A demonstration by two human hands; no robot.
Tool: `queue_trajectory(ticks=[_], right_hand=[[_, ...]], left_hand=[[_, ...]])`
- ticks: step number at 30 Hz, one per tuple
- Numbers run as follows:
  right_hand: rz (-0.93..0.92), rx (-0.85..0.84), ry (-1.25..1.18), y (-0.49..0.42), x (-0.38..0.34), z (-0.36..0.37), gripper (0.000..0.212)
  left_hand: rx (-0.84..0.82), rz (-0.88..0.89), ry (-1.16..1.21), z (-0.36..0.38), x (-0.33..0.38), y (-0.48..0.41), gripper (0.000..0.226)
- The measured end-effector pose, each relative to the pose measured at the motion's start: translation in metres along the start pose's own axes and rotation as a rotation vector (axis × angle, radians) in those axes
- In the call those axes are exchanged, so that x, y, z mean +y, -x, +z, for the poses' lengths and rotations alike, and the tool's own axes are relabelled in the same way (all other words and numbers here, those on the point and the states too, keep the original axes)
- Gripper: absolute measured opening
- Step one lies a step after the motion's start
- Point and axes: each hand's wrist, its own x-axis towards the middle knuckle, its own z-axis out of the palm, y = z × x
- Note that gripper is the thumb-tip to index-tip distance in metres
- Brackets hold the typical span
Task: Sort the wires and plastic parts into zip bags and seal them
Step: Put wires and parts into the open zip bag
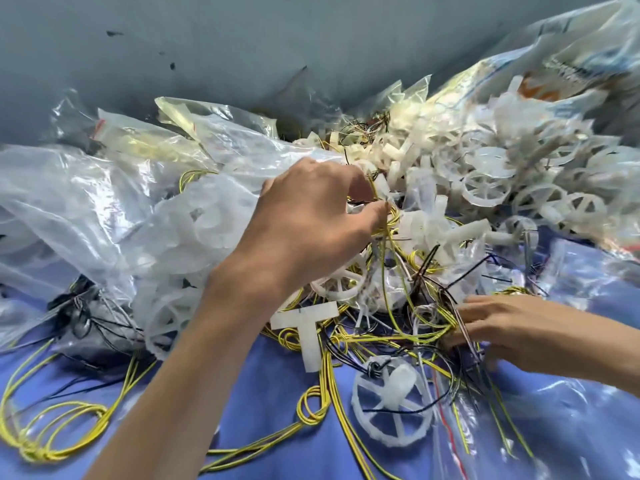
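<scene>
Yellow wires (426, 333) tangle with white plastic parts (485, 188) on the blue counter (263, 410), beside clear zip bags (104, 188). The left hand (311, 220) pinches some of these wires in the heap. The right hand (512, 327) touches the tangle, but blur hides whether it grips.

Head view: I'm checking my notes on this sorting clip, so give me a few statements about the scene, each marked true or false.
1. The left hand pinches yellow wires in the pile. True.
2. The right hand holds the T-shaped part. False: that part lies loose beside the left forearm, and the right hand is at the wire tangle, apart from it.
3. The cloth under the wires is blue. True.
4. Every spoked wheel is already in a bag. False: one spoked wheel lies loose on the cloth at the front.
</scene>
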Motion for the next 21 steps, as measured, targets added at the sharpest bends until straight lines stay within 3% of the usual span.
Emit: queue_trajectory(ticks=[2,4,6,9,11,15,19,21], right_hand=[[-0.071,0.085,-0.033,-0.003,0.002,0.002,0.026],[-0.066,0.168,-0.01,-0.007,0.006,0.005,0.012],[-0.034,0.256,0.041,-0.016,0.008,0.009,0.012],[-0.013,0.403,0.056,-0.031,0.014,0.013,0.038],[0.019,0.444,0.043,-0.035,0.023,0.012,0.043],[0.11,0.453,0.011,-0.038,0.048,0.008,0.022],[0.125,0.586,0.145,-0.052,0.057,-0.01,0.051],[0.208,0.6,0.117,-0.056,0.059,-0.011,0.029]], left_hand=[[-0.002,0.002,0.004,0.0,0.0,0.0,0.026],[-0.005,0.002,0.007,-0.001,0.0,-0.001,0.026],[-0.009,0.004,-0.001,-0.001,0.001,0.0,0.026],[-0.016,-0.002,-0.012,-0.001,0.001,0.0,0.027],[-0.024,-0.013,-0.007,-0.002,0.0,0.0,0.027],[-0.022,-0.03,-0.004,-0.003,-0.001,-0.001,0.025],[-0.037,-0.038,-0.016,-0.002,-0.001,-0.001,0.028],[-0.051,-0.02,-0.027,-0.002,-0.002,0.0,0.026]])
